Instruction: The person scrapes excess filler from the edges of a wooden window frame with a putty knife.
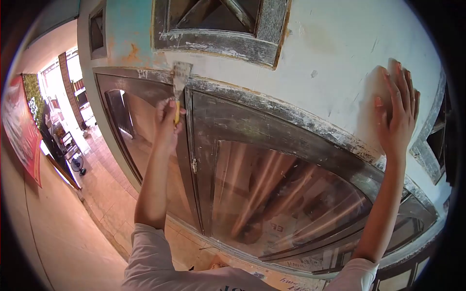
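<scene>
My left hand (168,119) is closed around the yellow handle of a putty knife (182,73). Its wide, whitish-smeared blade points up and overlaps the top rail of the dark wooden window frame (272,105), where white paint patches and scraped spots show. On the pale wall (335,53) to the right, my right hand (399,109) lies flat with its fingers spread and pointing up. Below the rail are glass panes (286,194) with reflections in them.
Above the rail sits a vent frame (218,43) with worn paint. Another vent frame (434,140) is at the far right. Down the passage on the left are a tiled floor (109,194), a fan (77,164) and a red banner (22,126) on the opposite wall.
</scene>
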The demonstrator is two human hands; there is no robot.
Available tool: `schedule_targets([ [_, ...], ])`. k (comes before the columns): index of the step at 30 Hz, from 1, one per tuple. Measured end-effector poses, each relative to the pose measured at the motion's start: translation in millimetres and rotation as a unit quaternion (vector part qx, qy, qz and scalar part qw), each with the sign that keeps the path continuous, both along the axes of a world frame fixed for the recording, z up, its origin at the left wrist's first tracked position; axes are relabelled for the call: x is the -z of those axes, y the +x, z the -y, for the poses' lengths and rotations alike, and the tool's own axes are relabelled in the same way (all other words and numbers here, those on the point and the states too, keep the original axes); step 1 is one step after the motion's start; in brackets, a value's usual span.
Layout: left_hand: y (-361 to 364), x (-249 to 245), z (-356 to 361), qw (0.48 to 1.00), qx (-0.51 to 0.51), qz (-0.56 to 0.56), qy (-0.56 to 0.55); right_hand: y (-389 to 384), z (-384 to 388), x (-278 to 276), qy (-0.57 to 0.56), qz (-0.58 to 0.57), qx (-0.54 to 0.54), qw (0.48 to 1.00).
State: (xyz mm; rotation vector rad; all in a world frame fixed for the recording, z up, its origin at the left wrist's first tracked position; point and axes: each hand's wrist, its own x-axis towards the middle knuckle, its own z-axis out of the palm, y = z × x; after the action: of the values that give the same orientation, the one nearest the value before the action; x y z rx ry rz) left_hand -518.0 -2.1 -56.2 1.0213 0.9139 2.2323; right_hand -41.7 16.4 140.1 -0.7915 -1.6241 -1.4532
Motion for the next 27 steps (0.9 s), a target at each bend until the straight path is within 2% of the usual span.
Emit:
schedule_targets([
  [4,-10.4,-23.6,5.1,0.999,0.009,-0.045,0.012,0.5,-1.5,0.7,0.005,-0.001,0.004,1.0],
  [7,15.4,-9.9,8.4,1.0,-0.007,-0.013,-0.019,-0.1,-0.2,1.3,0.004,-0.006,0.003,1.0],
  [10,27.7,1.3,4.4,1.0,0.012,0.006,0.002,0.9,-1.3,1.4,0.01,-0.002,0.018,1.0],
  [12,20.6,-13.8,3.3,1.0,0.01,-0.004,0.001,0.7,-1.1,0.5,0.01,0.001,0.008,1.0],
  [14,10.8,-29.6,1.7,0.997,0.012,-0.061,0.041,0.2,-0.1,0.3,0.008,0.006,0.012,1.0],
  [15,11.5,-33.7,3.3,0.998,0.007,-0.062,0.021,0.0,0.3,0.8,0.005,0.007,0.015,1.0],
  [18,34.5,-16.3,7.1,1.0,0.004,-0.009,-0.008,-0.6,0.6,1.3,0.007,0.005,0.022,1.0],
  [19,41.4,-2.1,2.1,1.0,0.0,0.01,0.014,0.2,-0.2,1.1,0.007,0.004,0.022,1.0],
  [21,52.0,-2.7,2.0,1.0,-0.012,0.007,0.013,2.0,-2.3,1.0,0.01,0.0,0.01,1.0],
  [27,50.1,-37.1,4.8,0.999,-0.008,-0.039,0.01,1.0,-2.3,1.8,0.01,-0.004,-0.001,1.0],
])
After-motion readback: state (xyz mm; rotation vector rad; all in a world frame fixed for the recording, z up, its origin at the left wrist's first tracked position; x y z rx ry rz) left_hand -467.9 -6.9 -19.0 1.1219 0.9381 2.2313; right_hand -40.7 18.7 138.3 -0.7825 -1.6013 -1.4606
